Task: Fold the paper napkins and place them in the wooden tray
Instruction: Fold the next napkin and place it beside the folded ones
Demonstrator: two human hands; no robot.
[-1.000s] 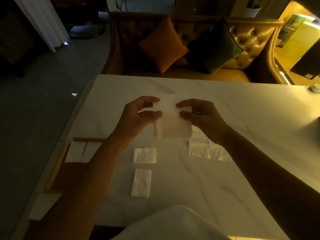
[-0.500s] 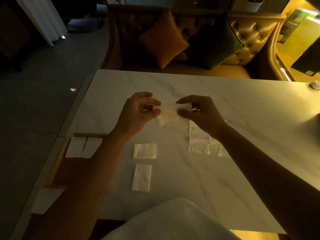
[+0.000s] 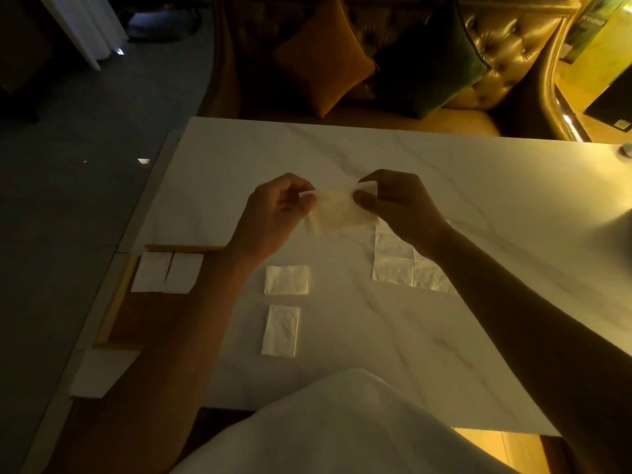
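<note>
Above the white marble table [image 3: 478, 206] I hold a white paper napkin [image 3: 337, 213] between both hands. My left hand [image 3: 273, 213] pinches its upper left corner and my right hand [image 3: 396, 206] pinches its upper right corner, so the napkin hangs folded below my fingers. An unfolded napkin [image 3: 400, 265] lies flat under my right wrist. Two folded napkins lie in front of me, a square one [image 3: 286, 279] and a narrow one [image 3: 280, 330]. The wooden tray [image 3: 119, 302] sits at the table's left edge, with two folded napkins [image 3: 167, 277] in its far end.
A leather sofa [image 3: 496, 63] with an orange cushion [image 3: 323, 59] and a dark green cushion [image 3: 434, 59] stands behind the table. A white sheet [image 3: 102, 372] lies at the tray's near end. A small object [image 3: 627, 149] sits at the table's far right edge.
The napkin hung tall a second ago; my hands folded it over, and it now hangs shorter and wider between my pinching fingers. The camera tilted slightly downward.
</note>
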